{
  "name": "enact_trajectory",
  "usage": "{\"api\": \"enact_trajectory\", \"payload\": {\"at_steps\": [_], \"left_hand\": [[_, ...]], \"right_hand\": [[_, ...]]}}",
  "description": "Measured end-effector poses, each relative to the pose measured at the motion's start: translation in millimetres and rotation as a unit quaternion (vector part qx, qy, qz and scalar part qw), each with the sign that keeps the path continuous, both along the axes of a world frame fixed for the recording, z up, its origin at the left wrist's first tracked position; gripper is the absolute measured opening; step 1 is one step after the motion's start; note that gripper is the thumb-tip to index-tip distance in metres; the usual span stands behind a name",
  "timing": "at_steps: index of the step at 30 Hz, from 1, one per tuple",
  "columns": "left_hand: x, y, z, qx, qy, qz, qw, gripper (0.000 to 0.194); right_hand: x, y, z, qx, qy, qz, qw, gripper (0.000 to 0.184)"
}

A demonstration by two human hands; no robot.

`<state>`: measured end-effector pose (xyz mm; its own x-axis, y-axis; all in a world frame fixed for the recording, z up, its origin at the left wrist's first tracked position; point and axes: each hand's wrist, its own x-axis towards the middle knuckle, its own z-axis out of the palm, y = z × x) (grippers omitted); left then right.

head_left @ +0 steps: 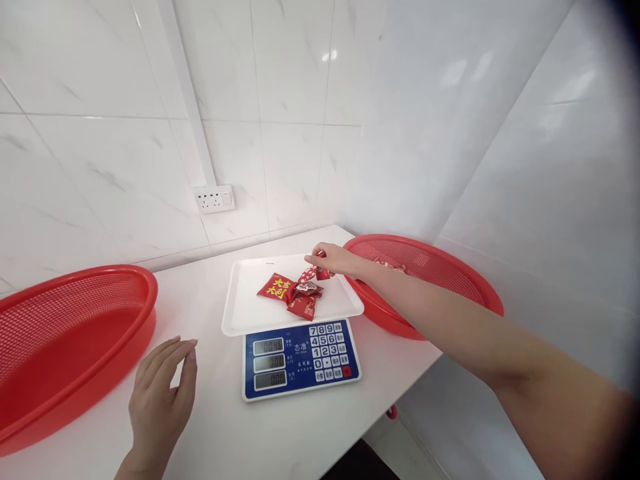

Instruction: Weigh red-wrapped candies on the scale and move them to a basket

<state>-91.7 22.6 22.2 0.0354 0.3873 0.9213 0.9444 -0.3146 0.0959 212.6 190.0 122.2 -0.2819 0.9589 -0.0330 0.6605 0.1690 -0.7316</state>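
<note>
A blue digital scale (300,360) with a white tray (250,307) stands on the white counter. Several red candy packets (293,292) lie on the tray. My right hand (333,259) reaches over the tray's far right side, its fingers pinched on a small red packet (320,270) just above the pile. My left hand (163,397) hovers over the counter left of the scale, fingers loosely curved and apart, holding nothing.
A large red mesh basket (60,347) sits at the left on the counter. Another red basket (450,280) sits at the right corner with a few packets inside. White tiled walls and a socket (215,199) stand behind. The counter edge runs near the scale's front.
</note>
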Motion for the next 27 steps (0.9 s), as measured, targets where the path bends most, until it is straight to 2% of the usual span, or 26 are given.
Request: {"api": "enact_trajectory", "payload": {"at_steps": [5, 10, 15, 18, 23, 27], "left_hand": [[0, -1, -0.4, 0.001, 0.006, -0.012, 1.000, 0.022], [2, -1, -2.1, -0.013, 0.005, -0.025, 1.000, 0.021], [-1, 0, -3.9, -0.025, -0.005, -0.017, 1.000, 0.019], [-2, -1, -4.4, -0.029, -0.004, -0.007, 1.000, 0.018], [-2, -2, -4.1, -0.032, -0.002, 0.000, 0.999, 0.018], [-1, -3, -2.9, -0.030, -0.001, -0.004, 1.000, 0.018]], "right_hand": [[10, -5, 2.6, 0.008, -0.010, -0.027, 1.000, 0.017], [24, -10, 0.2, -0.031, -0.005, -0.008, 0.999, 0.023], [14, -1, -19.2, 0.059, -0.042, -0.006, 0.997, 0.025], [3, 7, -26.6, 0.075, -0.050, -0.021, 0.996, 0.022], [-6, 15, -26.8, 0.097, -0.045, -0.051, 0.993, 0.020], [-4, 12, -22.0, 0.094, -0.030, -0.038, 0.994, 0.019]]}}
